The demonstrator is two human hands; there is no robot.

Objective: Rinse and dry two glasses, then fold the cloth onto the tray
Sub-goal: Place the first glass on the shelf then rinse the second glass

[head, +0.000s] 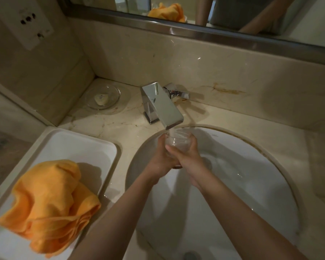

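Under the tap (162, 105), over the sink (270, 158), both hands (178, 155) wrap the glass (177, 140), mouth tilted up into the stream, while the cloth (49, 201) lies bunched on the tray (94, 147), nearer the left hand (162, 158)

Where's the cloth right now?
The orange cloth lies crumpled on the white tray, left of the sink, bottom-left of the head view.

two bare forearms in view, no sleeves down to the frame edge. left hand (160, 158) and right hand (186, 154): no rings, watch or bands visible. mirror reflection shows a grey short-sleeved top (238, 10) on the torso.
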